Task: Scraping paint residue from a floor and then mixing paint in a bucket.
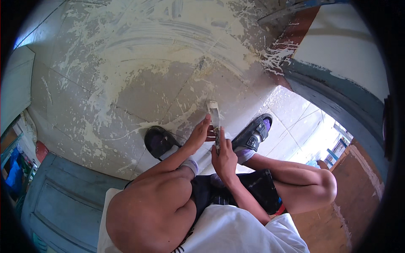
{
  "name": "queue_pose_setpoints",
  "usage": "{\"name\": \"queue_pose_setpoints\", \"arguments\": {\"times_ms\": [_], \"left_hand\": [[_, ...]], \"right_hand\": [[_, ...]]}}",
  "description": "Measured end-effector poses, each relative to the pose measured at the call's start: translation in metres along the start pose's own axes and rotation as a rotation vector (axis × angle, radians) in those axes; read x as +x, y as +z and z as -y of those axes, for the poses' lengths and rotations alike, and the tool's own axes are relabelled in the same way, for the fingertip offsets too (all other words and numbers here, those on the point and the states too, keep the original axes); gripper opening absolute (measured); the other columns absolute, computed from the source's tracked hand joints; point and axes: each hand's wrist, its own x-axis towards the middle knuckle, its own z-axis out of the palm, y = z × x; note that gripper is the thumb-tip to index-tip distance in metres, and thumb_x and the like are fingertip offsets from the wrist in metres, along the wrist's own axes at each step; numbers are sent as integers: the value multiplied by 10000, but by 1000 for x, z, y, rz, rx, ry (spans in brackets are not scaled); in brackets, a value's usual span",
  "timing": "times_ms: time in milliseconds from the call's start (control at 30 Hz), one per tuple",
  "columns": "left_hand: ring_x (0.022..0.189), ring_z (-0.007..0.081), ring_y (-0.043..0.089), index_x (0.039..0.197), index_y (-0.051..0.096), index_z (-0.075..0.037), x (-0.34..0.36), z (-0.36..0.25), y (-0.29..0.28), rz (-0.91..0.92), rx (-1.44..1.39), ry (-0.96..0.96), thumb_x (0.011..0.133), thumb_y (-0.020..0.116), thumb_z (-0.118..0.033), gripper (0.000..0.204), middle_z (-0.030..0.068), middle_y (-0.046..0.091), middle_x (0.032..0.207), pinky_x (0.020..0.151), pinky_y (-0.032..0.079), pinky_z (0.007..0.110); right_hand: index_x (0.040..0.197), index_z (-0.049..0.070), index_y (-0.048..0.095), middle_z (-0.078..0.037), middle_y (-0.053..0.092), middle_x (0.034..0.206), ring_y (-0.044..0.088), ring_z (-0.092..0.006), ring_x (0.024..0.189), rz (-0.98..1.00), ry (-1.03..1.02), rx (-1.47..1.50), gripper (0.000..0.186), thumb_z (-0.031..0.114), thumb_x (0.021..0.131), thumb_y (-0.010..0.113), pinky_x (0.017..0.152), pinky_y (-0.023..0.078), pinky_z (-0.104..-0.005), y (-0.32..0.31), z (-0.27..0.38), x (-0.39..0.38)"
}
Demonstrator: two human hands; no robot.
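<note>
A putty knife with pale paste on its blade points away from me over the tiles. My right hand is closed round its worn, speckled handle. My left hand is beside it, fingers curled at the side of the blade and upper handle, pinching it. Beyond the blade, cream paste lies smeared and splattered over the grey tiled floor, with swept streaks near the top of the view.
My sandalled feet stand either side of the hands. A blue-grey door panel is at lower left. A painted frame edges a bright opening at right, above brown boards. Assorted items crowd the far left.
</note>
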Motion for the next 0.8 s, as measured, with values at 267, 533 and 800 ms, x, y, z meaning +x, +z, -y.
{"name": "queue_pose_setpoints", "arguments": {"times_ms": [267,533,800], "left_hand": [[705,176,652,971,572,12,8,5,-25,44,44,-28,911,423,-417,457,129,651,829,604,537,266],[592,162,634,850,593,18,27,-29,-20,-78,98,170,904,447,-410,456,105,641,706,503,511,247],[549,144,622,825,595,10,23,-11,-21,-119,156,200,898,454,-412,451,96,629,647,450,482,234]], "right_hand": [[1331,159,360,-211,546,892,573,-386,748,196,-69,126,614,96,760,577,641,474,-431,8,-7,-17],[1326,108,358,-263,566,1010,559,-409,897,180,-8,195,611,53,747,542,769,450,-439,10,10,24],[1328,130,360,-255,581,947,570,-403,869,180,-13,170,631,48,730,543,751,459,-437,18,11,6]]}}
